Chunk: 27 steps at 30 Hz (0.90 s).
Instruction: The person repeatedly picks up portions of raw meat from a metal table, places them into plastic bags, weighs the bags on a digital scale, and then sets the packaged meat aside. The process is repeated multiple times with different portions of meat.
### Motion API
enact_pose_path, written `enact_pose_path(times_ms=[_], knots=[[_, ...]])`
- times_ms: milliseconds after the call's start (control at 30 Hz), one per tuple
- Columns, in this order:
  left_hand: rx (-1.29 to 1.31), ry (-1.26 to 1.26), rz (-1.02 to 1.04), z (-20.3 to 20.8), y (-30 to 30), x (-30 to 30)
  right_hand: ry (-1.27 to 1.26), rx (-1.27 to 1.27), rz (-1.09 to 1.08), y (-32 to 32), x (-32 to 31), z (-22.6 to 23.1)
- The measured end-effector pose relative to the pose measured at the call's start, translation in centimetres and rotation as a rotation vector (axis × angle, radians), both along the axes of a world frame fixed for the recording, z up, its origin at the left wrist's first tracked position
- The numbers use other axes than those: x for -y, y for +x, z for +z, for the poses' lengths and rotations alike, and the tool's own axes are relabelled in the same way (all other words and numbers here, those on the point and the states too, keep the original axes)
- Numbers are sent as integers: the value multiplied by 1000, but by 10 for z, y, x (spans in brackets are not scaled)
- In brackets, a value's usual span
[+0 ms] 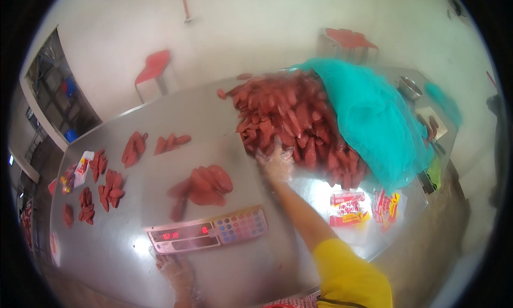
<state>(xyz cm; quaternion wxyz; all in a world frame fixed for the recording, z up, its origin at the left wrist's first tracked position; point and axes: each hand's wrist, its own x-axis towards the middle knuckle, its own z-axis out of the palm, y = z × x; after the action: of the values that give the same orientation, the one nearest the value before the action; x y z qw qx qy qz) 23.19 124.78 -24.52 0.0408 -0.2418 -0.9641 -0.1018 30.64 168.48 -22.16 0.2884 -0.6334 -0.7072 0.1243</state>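
- The right hand (277, 162) is at the near left edge of the big pile of sausages (291, 118); the pile spreads far and right from its fingertips.
- Sausages beside that hand point mostly near to far, many leaning; others cross at mixed angles.
- The right hand's fingers reach forward, partly bent; whether they pinch a sausage, I cannot tell.
- The left hand (175, 270) is well apart from the pile, just near of the left end of the scale's button panel (235, 228); its grip cannot be made out.
- The scale (245, 193) sits left of the right hand, its plate bearing a small heap of sausages (208, 187), several slanting from far left to near right.
- Small bunches of sausages (112, 187) lie on the table (123, 228) farther left.
- A green net (368, 115) covers the pile's right side.
- Printed bags (348, 207) lie flat, near and right of the pile.
- A metal bowl (410, 92) stands far right; its contents cannot be told.
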Motion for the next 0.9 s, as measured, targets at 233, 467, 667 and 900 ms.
enact_pose_path(times_ms=[233, 467, 667, 900], knots=[[128, -67, 53, 12, 0, -3, 197, -150, 445, 40, -29, -41], [92, 32, 26, 7, 6, -2, 465, -245, 125, 106, -46, 2], [94, -58, 80, 8, 4, -3, 207, -85, 276, 104, -29, 11], [98, 20, 12, 4, -3, 3, 105, -659, 690, 57, -5, 31]])
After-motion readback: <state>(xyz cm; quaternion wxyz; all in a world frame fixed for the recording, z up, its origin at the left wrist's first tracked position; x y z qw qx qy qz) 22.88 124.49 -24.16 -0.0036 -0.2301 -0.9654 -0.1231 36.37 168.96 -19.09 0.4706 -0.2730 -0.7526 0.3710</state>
